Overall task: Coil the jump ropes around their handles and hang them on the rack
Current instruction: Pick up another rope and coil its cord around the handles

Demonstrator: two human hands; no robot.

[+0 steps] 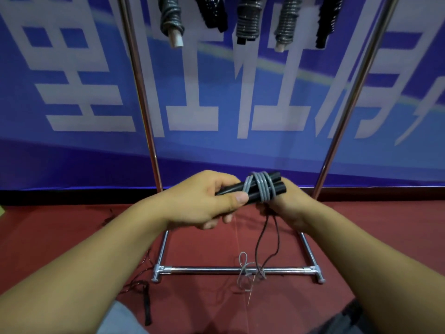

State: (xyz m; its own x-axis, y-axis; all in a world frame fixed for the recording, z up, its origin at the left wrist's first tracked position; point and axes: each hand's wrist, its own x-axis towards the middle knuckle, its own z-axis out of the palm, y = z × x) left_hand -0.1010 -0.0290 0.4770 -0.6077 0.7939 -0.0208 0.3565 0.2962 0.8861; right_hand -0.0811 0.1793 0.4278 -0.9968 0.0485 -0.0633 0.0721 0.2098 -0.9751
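Cord (261, 188), grey and springy, will likely slip loose from the paired black handles (277, 183) held over the floor's rack base, so keep your left hand (204, 201) clamped there while your right hand (289, 203), fingers hidden, tensions it.

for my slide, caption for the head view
Both hands coil grey rope around black handles.

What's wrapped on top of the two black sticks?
A few turns of grey rope are wound over the black handles. The left hand covers their other ends, and the right hand sits behind them.
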